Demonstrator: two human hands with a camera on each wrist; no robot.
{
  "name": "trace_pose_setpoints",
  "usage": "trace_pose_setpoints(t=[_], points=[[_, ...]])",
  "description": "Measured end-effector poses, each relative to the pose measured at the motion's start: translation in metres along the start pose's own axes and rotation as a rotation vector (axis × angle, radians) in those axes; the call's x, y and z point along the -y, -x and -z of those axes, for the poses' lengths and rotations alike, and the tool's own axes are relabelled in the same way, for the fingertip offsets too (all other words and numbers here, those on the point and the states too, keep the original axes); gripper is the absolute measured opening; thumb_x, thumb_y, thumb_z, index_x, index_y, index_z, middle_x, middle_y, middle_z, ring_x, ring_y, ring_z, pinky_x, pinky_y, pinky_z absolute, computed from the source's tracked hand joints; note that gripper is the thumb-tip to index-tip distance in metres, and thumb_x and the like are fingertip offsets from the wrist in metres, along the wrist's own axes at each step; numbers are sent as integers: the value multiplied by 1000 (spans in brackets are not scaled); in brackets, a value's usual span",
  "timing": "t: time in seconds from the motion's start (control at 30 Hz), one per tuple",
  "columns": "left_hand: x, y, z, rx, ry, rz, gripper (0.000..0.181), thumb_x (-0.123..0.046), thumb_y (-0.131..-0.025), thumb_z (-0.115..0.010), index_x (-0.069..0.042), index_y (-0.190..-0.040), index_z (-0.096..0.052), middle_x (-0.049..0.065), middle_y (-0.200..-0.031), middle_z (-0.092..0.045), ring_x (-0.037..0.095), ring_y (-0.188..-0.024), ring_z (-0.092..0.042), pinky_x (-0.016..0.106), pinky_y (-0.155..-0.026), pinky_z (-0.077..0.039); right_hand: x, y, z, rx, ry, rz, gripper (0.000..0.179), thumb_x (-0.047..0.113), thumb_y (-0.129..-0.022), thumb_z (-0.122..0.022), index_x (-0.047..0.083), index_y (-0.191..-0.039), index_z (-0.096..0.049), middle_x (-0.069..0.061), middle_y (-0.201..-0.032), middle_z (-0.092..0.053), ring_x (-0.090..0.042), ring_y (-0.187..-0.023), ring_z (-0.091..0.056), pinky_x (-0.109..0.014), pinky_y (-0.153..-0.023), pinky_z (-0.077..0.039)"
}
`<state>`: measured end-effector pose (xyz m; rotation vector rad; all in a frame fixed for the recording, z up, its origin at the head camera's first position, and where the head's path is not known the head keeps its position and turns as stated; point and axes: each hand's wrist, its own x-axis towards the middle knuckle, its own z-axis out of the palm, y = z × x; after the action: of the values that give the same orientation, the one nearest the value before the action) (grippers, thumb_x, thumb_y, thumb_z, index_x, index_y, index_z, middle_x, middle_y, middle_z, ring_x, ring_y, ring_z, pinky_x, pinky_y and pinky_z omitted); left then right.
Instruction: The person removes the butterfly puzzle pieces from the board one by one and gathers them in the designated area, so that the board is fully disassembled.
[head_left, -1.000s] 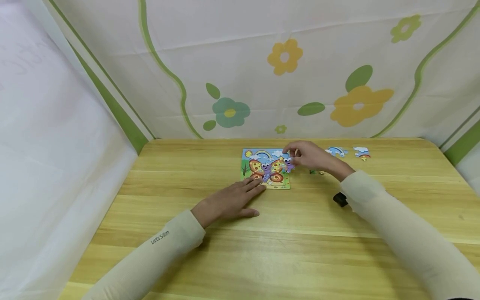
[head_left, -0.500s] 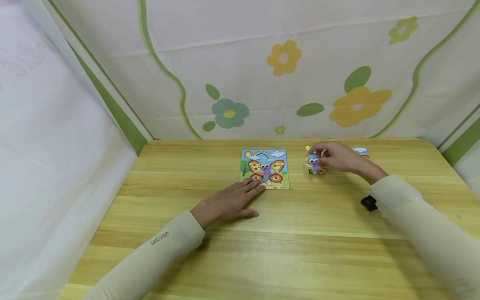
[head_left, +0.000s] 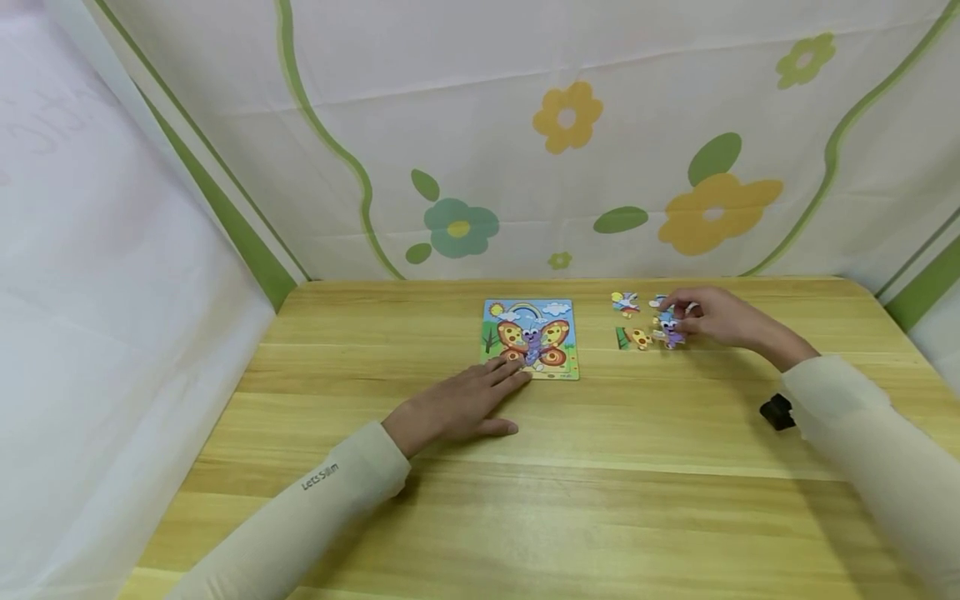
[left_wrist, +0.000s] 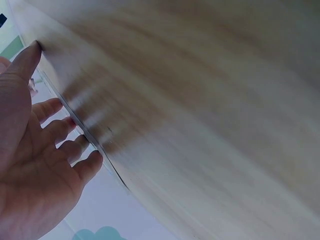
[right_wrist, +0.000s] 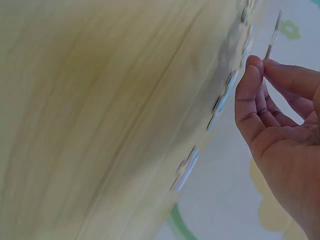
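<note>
A square butterfly picture board (head_left: 551, 313) lies on the wooden table. Its lower edge is under the fingers of my left hand (head_left: 467, 403), which rests flat with fingers stretched and thumb apart. To the right, my right hand (head_left: 723, 321) pinches a jigsaw piece (head_left: 670, 333) printed with a purple butterfly face, between thumb and index finger. In the right wrist view the held piece (right_wrist: 273, 36) shows edge-on, raised off the table. Just left of it lie a loose piece with a green-and-yellow print (head_left: 636, 338) and a sky-coloured piece (head_left: 626, 302).
Another sky piece (head_left: 657, 300) is partly hidden behind the right hand. In the right wrist view, loose pieces (right_wrist: 186, 169) lie along the tabletop. A flower-printed cloth (head_left: 517, 150) hangs behind the table's back edge. A small black block (head_left: 777, 412) sits by the right cuff.
My right hand has moved right, from the board's right edge to the loose pieces, carrying the purple-faced jigsaw piece. The left hand has stayed on the board.
</note>
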<state>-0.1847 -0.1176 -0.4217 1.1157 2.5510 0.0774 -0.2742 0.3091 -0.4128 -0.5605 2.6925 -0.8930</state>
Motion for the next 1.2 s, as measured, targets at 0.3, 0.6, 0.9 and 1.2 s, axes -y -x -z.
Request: trace_pose_setpoints(t=[0.3,0.6,0.9,1.2], points=[[0,-1,-2,-12,-7,-4,81,-57,-107,-48,-17,-170,-16,5,-178,-12,29,-165,-11,50,-131,-23,-20,6,4,29,45,-3,33,-11,-100,-53,-2,-127,-69,-9,-94,-61,-11,-74,-54,-24,-63,-48],[0,0,-1,-11,-1,-5,81,-56,-108,-49,-16,-170,-16,5,-178,-12,29,-165,-10,50,-131,-23,-26,4,3,32,55,-11,37,-12,-97,-52,-3,-128,-69,-9,-93,-60,-12,-75,-53,-24,-63,-51],[1,0,-2,-15,-7,-2,82,-56,-107,-49,-16,-170,-15,5,-178,-11,29,-165,-10,50,-131,-22,-24,2,0,31,52,7,35,-12,-97,-54,-5,-128,-68,-9,-95,-62,-11,-72,-51,-24,-60,-45],[1,0,-1,-13,0,-8,82,-56,-107,-49,-16,-170,-15,6,-178,-12,29,-165,-11,51,-131,-22,-23,4,1,22,63,12,33,-13,-96,-54,-5,-125,-68,-9,-92,-59,-12,-73,-48,-24,-61,-42]])
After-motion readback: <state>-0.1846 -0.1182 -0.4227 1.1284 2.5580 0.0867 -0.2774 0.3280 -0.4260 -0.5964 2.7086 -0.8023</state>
